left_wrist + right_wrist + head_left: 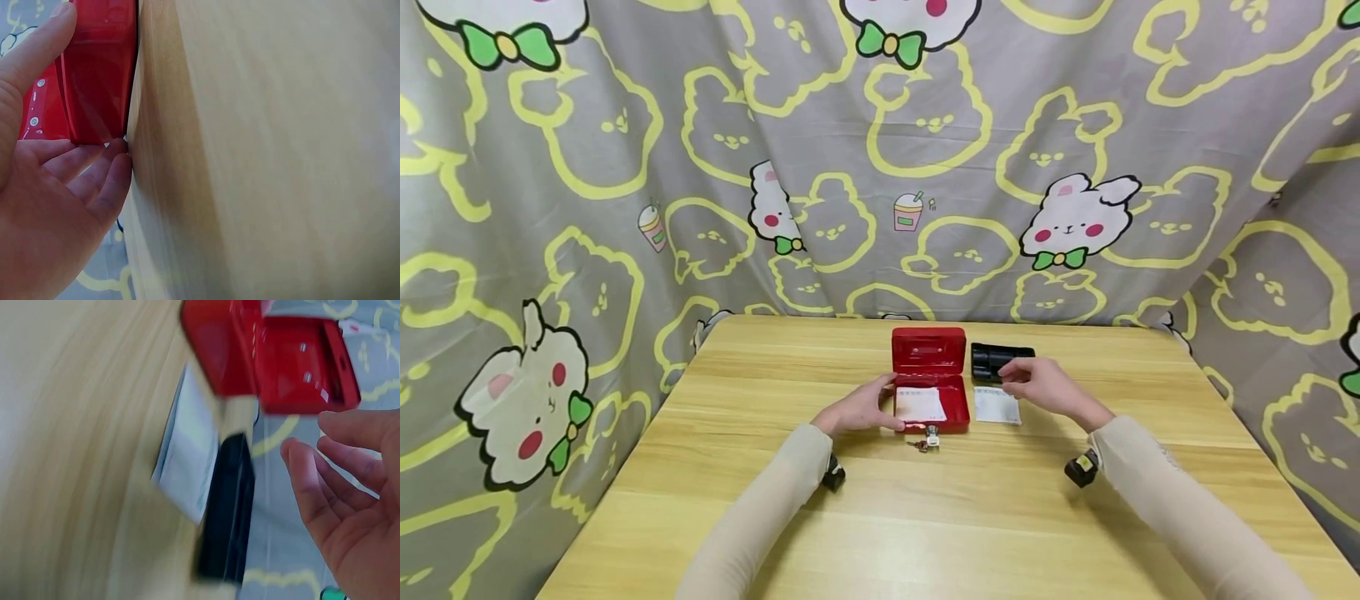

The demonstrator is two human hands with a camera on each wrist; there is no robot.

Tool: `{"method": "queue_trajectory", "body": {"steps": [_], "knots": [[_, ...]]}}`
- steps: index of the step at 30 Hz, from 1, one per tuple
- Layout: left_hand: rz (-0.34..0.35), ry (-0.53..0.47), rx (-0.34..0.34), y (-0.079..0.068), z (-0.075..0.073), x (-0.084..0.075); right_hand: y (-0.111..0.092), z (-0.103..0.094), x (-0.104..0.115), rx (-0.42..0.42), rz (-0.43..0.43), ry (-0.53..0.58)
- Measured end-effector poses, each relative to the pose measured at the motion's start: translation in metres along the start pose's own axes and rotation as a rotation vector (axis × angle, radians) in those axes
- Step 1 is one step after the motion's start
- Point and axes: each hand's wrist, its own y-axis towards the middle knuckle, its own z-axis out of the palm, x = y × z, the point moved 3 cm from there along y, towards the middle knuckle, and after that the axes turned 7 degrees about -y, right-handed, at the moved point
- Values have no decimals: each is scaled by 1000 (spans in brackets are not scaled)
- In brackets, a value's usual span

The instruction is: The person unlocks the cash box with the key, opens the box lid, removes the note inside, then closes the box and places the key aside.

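Note:
A small red metal cash box (pixel 955 404) stands with its lid (pixel 928 352) raised. White paper (pixel 920 405) with faint marks lies inside it. My left hand (pixel 867 406) holds the box by its left end, thumb at the front and fingers toward the back, as the left wrist view shows (pixel 56 206). My right hand (pixel 1037 385) hovers over a black tray (pixel 988 357) and a second white paper (pixel 997 408), right of the box. Its fingers are loosely bent with nothing between them. In the right wrist view, this paper (pixel 190 447) looks folded or layered.
A silver lock piece (pixel 932 436) and brown keys (pixel 919 446) are at the box's front. The wooden table (pixel 880 517) carries everything. A patterned grey curtain (pixel 850 275) hangs behind and at both sides.

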Motion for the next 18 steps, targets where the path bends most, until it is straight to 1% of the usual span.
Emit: {"method": "queue_trajectory", "body": {"steps": [2,5,10,14,18], "knots": [[1,2,1,0,0,-1,4,4,12,28,-6,37],[-3,-3,4,-1,0,-2,11,13,28,64,8,52],[-7,-3,1,-1,-1,-2,27,29,45,114,11,2],[-3,8,4,-1,-1,-3,39,44,51,151,-5,-58],[11,-23,11,0,0,-4,47,55,55,177,-19,-122]]}}
